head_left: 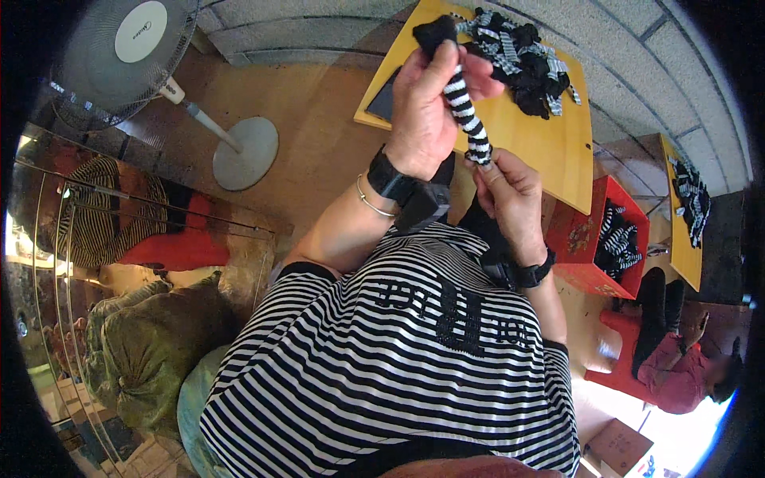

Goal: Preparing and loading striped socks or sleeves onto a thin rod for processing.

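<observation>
A slim knit tube [465,111], banded black and white with a plain black end, is stretched between my hands over the yellow table's near edge. It looks like a small sock, though I cannot be sure of its kind. My left hand [426,107] grips the upper part, its thumb pressed near the black end. Lower down, my right hand [514,195] pinches the striped end between thumb and fingers. Beyond them, a loose heap of similar black and striped knit pieces [530,72] lies on the yellow table [558,143].
A red box [580,239] with striped knit pieces stands right of the table. Farther right, another yellow table [677,231] bears more pieces, and a person in red [677,374] sits nearby. At left are a standing fan [245,153], a glass-like panel and a stuffed green sack [159,358].
</observation>
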`<state>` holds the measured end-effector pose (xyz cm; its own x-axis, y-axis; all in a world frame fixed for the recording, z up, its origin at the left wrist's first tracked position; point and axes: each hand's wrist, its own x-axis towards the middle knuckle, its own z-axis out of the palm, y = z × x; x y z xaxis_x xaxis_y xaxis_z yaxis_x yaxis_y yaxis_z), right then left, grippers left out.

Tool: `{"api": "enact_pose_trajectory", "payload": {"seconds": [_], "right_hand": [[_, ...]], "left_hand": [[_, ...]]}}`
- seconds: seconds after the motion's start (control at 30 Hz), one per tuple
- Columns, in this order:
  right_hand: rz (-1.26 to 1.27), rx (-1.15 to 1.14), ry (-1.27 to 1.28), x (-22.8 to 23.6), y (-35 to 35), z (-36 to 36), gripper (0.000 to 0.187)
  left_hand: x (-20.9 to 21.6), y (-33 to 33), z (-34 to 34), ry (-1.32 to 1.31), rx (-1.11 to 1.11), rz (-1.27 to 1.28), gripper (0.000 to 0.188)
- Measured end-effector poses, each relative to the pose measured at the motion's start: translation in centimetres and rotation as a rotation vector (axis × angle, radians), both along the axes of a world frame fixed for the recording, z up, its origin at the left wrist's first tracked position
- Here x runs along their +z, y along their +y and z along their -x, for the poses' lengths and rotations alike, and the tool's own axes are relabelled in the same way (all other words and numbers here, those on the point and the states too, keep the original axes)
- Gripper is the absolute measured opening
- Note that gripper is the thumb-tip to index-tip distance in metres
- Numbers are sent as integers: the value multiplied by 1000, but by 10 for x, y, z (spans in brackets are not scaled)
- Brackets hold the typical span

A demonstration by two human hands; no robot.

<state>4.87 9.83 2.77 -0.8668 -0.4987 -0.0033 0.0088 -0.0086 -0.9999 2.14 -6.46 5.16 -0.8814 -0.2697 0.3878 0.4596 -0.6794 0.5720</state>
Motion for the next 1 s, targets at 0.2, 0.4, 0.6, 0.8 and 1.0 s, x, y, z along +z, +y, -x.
{"api": "enact_pose_trajectory", "payload": {"seconds": [0.2, 0.4, 0.6, 0.8, 1.0], "right_hand": [[-90, -54, 117, -9, 8, 2, 13], [-317, -229, 861, -4, 11, 4, 14], [-407, -183, 983, 12, 12, 15, 17], [-236, -126, 563, -13, 3, 28, 3], [-118, -89, 284, -19, 0, 18, 12]], "left_hand": [[8, -5, 0, -22, 106, -105, 19], [6, -5, -1, -80, 349, 90, 14], [-7, 10, 1, -71, 364, 71, 15], [-12, 32, -4, -40, 222, 99, 17], [-3, 6, -3, -1, 242, 54, 25]]}}
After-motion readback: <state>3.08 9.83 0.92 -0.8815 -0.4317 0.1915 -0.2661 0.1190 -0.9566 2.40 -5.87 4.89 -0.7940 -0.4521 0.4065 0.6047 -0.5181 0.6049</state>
